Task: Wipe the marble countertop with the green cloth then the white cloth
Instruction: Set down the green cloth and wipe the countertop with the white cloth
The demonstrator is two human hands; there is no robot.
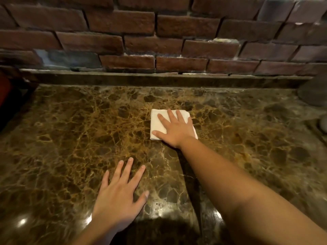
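Your right hand [174, 129] has no curled grip on anything: its fingers are straight and spread, pressing flat on the white cloth [160, 123], with the thumb stretched out along the cloth's near-left part. That cloth is folded into a rough square and lies flat on the counter [70, 135], about midway between the near edge and the back lip, a little right of centre. Your palm covers its right half, so only the left side and a sliver at the right corner show. Your right forearm reaches in from the lower right and throws a dark shadow on the stone beneath it.

Your left hand [118, 193] is likewise open, fingers straight and fanned, resting palm down on the bare brown-veined marble near the front edge, well apart from the cloth and holding nothing.

Behind the counter runs a low stone lip, and above it a red brick wall [138, 41]. At the far right edge sits a blurred grey round thing [313, 92], too indistinct for you to identify.
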